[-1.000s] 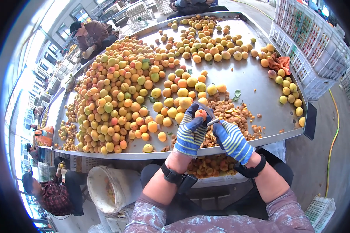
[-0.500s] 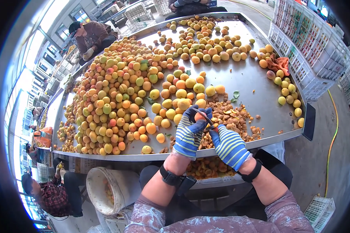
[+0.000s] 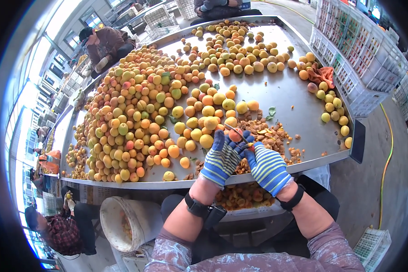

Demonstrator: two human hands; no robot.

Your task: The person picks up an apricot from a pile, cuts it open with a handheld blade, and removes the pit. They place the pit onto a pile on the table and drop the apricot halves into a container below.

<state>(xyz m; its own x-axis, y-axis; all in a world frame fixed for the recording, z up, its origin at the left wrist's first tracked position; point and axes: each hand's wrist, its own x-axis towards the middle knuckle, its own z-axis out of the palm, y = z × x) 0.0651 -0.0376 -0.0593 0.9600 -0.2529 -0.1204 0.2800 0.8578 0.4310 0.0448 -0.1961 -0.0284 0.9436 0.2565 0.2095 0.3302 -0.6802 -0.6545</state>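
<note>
My left hand (image 3: 221,159), in a blue-and-white striped glove, holds a reddish apricot (image 3: 235,134) at its fingertips above the table's front edge. In my right hand (image 3: 269,168), gloved alike, is a small knife (image 3: 245,139) with a thin curved blade and an orange handle, mostly covered by the fingers. The blade lies across the apricot; whether it has cut in I cannot tell. Just beyond my hands spreads a heap of brown pits and orange scraps (image 3: 269,133). Below them, under the table's edge, a crate holds halved apricots (image 3: 245,197).
A large pile of apricots (image 3: 136,113) covers the left of the metal table (image 3: 299,99). More line its right edge beside an orange cloth (image 3: 321,75). White crates (image 3: 353,54) are stacked at the right. A white bucket (image 3: 136,224) stands lower left. Co-workers (image 3: 105,45) sit around.
The knife blade has swung to a steeper angle across the apricot. My left fingers have spread somewhat, baring more of the fruit. The whole view has shifted slightly.
</note>
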